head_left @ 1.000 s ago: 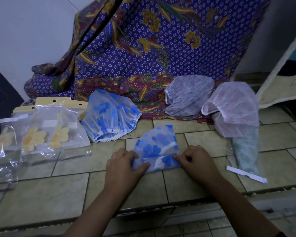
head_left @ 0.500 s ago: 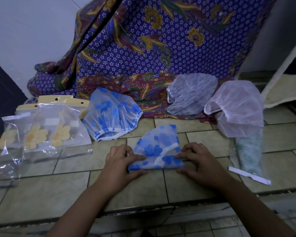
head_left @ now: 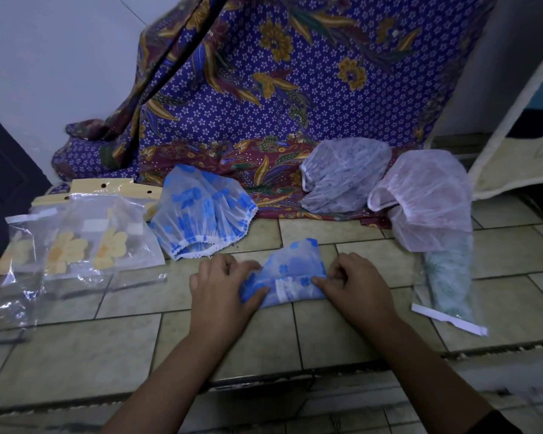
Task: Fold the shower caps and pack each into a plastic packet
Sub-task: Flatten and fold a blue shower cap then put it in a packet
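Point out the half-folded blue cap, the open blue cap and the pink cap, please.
half-folded blue cap [head_left: 290,266]: head view, on its flowered upper layer.
open blue cap [head_left: 201,211]: head view, middle of its dome.
pink cap [head_left: 427,195]: head view, on its puffed top.

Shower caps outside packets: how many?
4: folded blue cap held by left hand and right hand; open blue cap beyond it, leftward; grey cap on the patterned cloth; pink cap far right, perhaps hiding another.
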